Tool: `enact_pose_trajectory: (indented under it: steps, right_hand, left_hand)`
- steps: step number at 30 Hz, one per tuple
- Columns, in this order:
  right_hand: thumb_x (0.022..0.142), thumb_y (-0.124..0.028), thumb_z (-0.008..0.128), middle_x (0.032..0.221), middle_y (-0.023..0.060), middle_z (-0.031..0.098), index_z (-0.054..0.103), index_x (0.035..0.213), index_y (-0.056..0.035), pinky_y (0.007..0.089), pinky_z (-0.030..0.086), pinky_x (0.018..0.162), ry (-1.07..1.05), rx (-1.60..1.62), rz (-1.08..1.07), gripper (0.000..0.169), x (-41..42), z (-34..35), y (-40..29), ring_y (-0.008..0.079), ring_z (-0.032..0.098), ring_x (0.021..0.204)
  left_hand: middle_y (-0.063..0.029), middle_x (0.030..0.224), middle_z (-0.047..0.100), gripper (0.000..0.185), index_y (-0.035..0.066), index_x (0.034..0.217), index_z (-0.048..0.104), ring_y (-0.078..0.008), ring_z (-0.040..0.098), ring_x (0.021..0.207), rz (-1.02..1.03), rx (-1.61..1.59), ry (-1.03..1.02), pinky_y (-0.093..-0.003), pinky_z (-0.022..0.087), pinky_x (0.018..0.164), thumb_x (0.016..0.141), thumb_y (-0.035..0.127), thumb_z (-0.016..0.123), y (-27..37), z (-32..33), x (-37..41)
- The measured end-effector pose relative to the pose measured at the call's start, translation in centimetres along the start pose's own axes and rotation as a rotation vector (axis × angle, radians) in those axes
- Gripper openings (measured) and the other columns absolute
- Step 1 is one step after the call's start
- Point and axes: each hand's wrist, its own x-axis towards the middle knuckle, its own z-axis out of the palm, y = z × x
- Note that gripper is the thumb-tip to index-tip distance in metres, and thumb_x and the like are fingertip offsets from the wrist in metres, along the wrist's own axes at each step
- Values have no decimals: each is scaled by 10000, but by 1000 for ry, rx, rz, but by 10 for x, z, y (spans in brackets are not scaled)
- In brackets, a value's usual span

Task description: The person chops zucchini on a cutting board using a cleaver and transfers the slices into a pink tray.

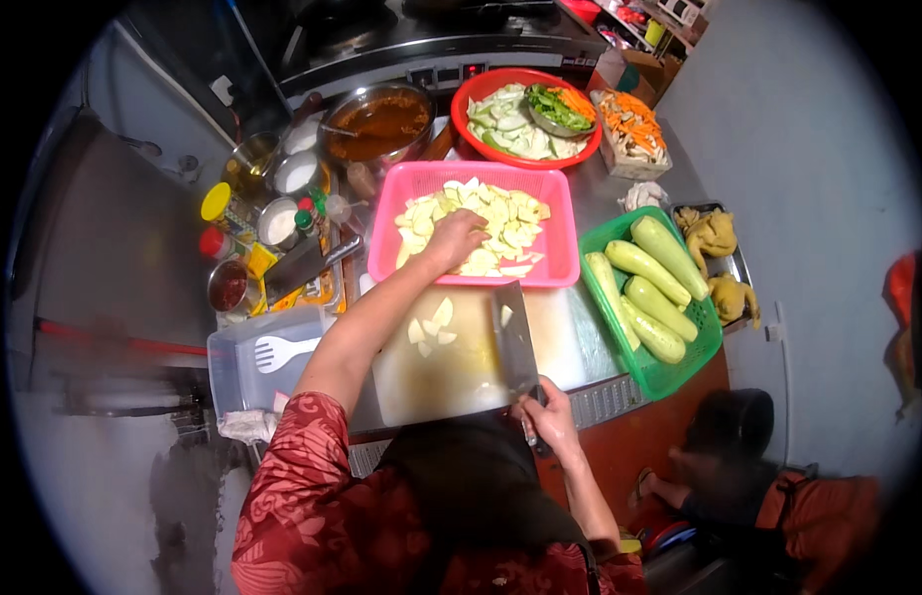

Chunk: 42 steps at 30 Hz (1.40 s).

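Observation:
My left hand (458, 239) reaches into a pink plastic basket (379, 256), its fingers spread over a heap of pale green squash slices (516, 216). The palm side is hidden. In my right hand (550, 420) is the black handle of a cleaver (514, 335), its broad blade pointing away from me over a white cutting board (409, 379). One slice sticks to the blade. Several loose slices (431, 327) lie on the board, left of the cleaver. Whole zucchini (658, 309) fill a green plastic basket (658, 383) to the right.
A red basin (461, 123) of cut vegetables and a pot of brown sauce (379, 123) stand behind. A second cleaver (297, 268) lies left among seasonings, near a clear bin (230, 364). Two plucked birds (717, 238) rest on a tray. Another person (758, 476) is low at right.

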Motion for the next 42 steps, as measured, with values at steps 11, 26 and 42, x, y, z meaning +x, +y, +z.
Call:
enact_pose_trajectory:
  steps: [11,26,42]
  right_hand:
    - [810,-47,541,985,223,574,448,1298,11,476,533,643,242,-1056,-270,500,33,34,50,404,623,727]
    - [966,-117,526,627,17,491,507,923,-44,259,419,385,48,421,259,88,17,85,77,102,477,462]
    - [962,-130,519,547,-1,453,511,1079,-56,243,353,364,-125,343,120,140,-1,109,-29,86,425,397]
  left_hand:
    - [-123,933,644,139,23,996,667,-222,624,847,-147,-429,430,-300,493,750,886,82,606,22,-32,-61]
    - [-173,1334,517,498,43,1325,502,-329,429,1298,-189,-59,164,-424,322,1074,863,184,623,-20,36,-216]
    - [-205,1454,342,381,-27,1215,468,-365,266,1399,-105,-299,347,-433,210,1144,836,2,498,86,-2,-184]
